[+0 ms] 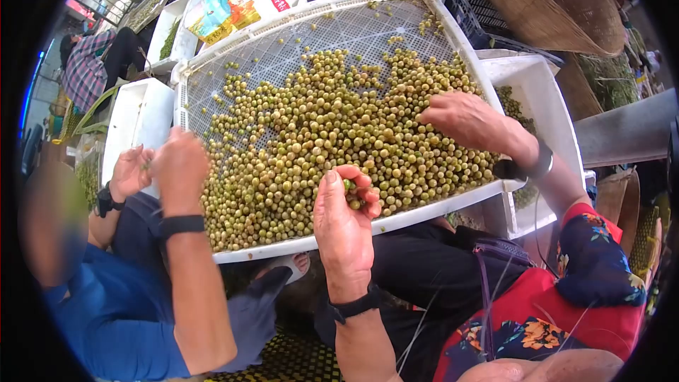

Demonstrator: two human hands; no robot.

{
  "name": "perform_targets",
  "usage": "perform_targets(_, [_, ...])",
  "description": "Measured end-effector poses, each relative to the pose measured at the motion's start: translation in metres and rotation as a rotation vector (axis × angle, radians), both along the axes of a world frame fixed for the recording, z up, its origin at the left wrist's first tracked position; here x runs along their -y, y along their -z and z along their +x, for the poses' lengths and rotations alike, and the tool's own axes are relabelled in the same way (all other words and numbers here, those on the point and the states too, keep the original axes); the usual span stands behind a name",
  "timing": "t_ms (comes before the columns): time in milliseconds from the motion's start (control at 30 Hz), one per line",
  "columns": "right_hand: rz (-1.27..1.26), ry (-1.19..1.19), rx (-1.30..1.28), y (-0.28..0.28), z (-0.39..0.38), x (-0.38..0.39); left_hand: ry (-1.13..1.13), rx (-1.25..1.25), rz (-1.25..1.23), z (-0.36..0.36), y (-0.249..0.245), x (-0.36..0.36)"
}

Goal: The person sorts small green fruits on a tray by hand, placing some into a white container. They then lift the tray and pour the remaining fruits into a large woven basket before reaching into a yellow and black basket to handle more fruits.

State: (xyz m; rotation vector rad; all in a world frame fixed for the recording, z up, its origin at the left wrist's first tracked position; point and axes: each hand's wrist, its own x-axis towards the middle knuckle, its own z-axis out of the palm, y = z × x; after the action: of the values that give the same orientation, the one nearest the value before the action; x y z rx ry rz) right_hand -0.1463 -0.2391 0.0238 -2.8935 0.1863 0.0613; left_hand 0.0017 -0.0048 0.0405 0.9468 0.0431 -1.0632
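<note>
My left hand is palm up over the front of the tray, its fingers curled around a few small round green fruits. To the right, my right hand is palm down with bent fingers at the heap of small round yellow-green fruits. Its fingertips are partly hidden, and I cannot make out what is in them. The heap covers much of a white mesh-bottomed tray, thinning out toward the back.
A co-worker in a blue shirt works at the left, a hand by the tray edge. White foam boxes stand at both sides. A printed bag, a black crate and a wicker basket are behind.
</note>
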Motion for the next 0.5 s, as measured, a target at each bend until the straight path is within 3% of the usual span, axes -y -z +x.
perform_targets(167, [0.074,-0.129,-0.036,0.008,-0.018,-0.045,0.048,0.032,0.019,-0.006,0.001,0.005])
perform_targets(200, [0.064,-0.069,-0.037,0.010,-0.010,-0.043,0.052,0.033,0.027,-0.007,0.001,0.006])
perform_targets(300, [0.139,0.052,0.161,0.024,0.014,-0.014,0.064,0.024,0.035,-0.008,0.004,0.005])
perform_targets(367, [0.274,0.104,0.083,0.035,0.030,0.015,0.065,0.037,0.052,-0.009,0.004,0.007])
perform_targets(500, [0.106,0.179,0.063,0.074,0.054,0.068,0.063,0.032,0.033,-0.008,0.004,0.008])
